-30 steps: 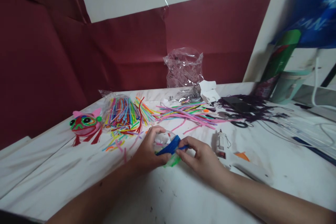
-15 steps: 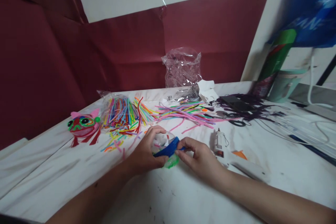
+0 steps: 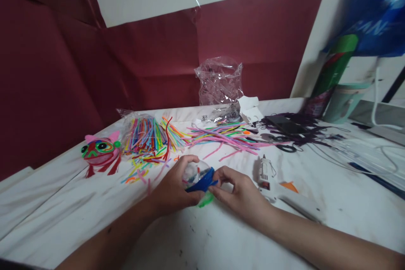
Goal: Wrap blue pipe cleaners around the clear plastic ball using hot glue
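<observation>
My left hand (image 3: 177,187) is wrapped round a clear plastic ball (image 3: 192,171) from its left side, thumb below and fingers over the top. Blue fuzzy strips, like pipe cleaners (image 3: 201,182), cross the ball's face. Under them shows a bright green fuzzy patch (image 3: 206,199). At the ball's right side, my right hand (image 3: 236,185) has thumb and index finger closed at the end of the blue strips. The palm side of the left hand is hidden.
A pink-eared animal face (image 3: 100,152) stands at the left. Behind the hands lie a bag of colourful pipe cleaners (image 3: 144,135) and loose pink ones (image 3: 221,137). To the right are a glue gun (image 3: 265,175), scissors (image 3: 285,148), purple tangled threads (image 3: 294,128) and a phone (image 3: 283,125).
The ball has turned slightly in my left hand, showing more of its clear top. My right fingers have shifted a little left and down along the blue strips.
</observation>
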A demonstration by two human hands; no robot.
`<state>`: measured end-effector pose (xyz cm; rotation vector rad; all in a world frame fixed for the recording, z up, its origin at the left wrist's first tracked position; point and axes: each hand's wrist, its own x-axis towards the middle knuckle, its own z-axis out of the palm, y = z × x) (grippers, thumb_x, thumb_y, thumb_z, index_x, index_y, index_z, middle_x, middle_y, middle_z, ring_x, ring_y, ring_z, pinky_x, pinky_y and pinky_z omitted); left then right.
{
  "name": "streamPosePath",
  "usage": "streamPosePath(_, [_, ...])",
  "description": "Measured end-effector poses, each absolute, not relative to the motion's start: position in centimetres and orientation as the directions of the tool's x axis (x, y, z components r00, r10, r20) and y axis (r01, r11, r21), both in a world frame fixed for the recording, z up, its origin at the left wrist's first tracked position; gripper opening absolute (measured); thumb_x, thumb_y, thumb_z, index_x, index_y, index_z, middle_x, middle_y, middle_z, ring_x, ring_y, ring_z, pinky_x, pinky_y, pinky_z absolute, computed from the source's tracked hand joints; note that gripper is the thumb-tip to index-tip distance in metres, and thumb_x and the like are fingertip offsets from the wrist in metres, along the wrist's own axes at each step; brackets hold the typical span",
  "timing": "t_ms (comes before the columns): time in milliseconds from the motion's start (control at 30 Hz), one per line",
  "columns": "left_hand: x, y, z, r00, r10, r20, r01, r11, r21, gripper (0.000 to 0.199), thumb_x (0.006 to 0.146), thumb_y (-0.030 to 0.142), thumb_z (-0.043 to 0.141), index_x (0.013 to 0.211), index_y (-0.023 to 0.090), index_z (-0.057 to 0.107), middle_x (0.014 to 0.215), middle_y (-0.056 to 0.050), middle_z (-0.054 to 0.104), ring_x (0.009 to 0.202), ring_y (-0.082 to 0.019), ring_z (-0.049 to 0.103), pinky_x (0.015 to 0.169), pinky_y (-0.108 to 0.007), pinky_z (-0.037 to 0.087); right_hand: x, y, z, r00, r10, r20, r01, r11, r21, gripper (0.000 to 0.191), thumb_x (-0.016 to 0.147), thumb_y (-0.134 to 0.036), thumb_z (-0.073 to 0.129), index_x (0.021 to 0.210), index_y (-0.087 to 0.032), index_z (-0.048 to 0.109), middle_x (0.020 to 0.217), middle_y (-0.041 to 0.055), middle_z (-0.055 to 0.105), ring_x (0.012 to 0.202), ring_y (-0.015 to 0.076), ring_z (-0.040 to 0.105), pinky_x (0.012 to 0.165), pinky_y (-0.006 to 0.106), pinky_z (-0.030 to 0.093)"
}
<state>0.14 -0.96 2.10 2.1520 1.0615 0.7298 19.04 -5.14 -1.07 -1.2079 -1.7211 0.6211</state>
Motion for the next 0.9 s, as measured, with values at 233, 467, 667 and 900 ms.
streamPosePath(233, [0.26, -0.68, 1.76, 0.499, 0.835, 0.234, 0.464, -0.485, 0.741, 0.063, 0.059, 0.03, 0.074, 0.115, 0.022, 0.046, 0.116, -0.007, 0.054, 0.103, -0.027, 0.054, 0.084, -0.036, 0.047, 18.99, -5.12, -0.84, -0.109, 0.907, 0.408, 0.454, 0.41, -0.791, 0.004, 0.076, -0.021, 0.056, 0.073, -0.021, 0.054, 0.071, 0.0004, 0.061, 0.07, 0.0167, 0.059, 0.066, 0.028, 0.045])
streamPosePath(467, [0.19, -0.74, 1.95, 0.498, 0.841, 0.212, 0.467, -0.466, 0.752, 0.058, 0.059, 0.019, 0.07, 0.113, 0.022, 0.046, 0.109, -0.005, 0.055, 0.097, -0.025, 0.056, 0.079, -0.034, 0.048, 19.02, -4.81, -1.42, -0.111, 0.922, 0.37, 0.377, 0.383, -0.843, 0.006, 0.074, -0.019, 0.056, 0.069, -0.02, 0.052, 0.067, -0.0013, 0.058, 0.066, 0.0154, 0.056, 0.063, 0.026, 0.043])
streamPosePath(667, [0.24, -0.87, 1.97, 0.504, 0.836, 0.217, 0.455, -0.47, 0.756, 0.059, 0.059, 0.018, 0.068, 0.113, 0.023, 0.046, 0.112, -0.005, 0.054, 0.099, -0.024, 0.056, 0.082, -0.034, 0.048, 19.1, -4.75, -1.26, -0.124, 0.936, 0.33, 0.316, 0.353, -0.881, 0.013, 0.077, -0.023, 0.057, 0.066, -0.019, 0.052, 0.061, -0.0028, 0.055, 0.061, 0.0131, 0.051, 0.057, 0.024, 0.041])
streamPosePath(900, [0.26, -0.8, 1.83, 0.48, 0.85, 0.217, 0.471, -0.458, 0.754, 0.059, 0.06, 0.024, 0.072, 0.113, 0.023, 0.046, 0.115, -0.005, 0.053, 0.105, -0.026, 0.054, 0.086, -0.035, 0.046, 18.86, -4.93, -1.08, -0.11, 0.944, 0.312, 0.348, 0.331, -0.877, 0.017, 0.078, -0.027, 0.054, 0.063, -0.02, 0.049, 0.06, -0.0029, 0.052, 0.06, 0.0134, 0.049, 0.057, 0.024, 0.039])
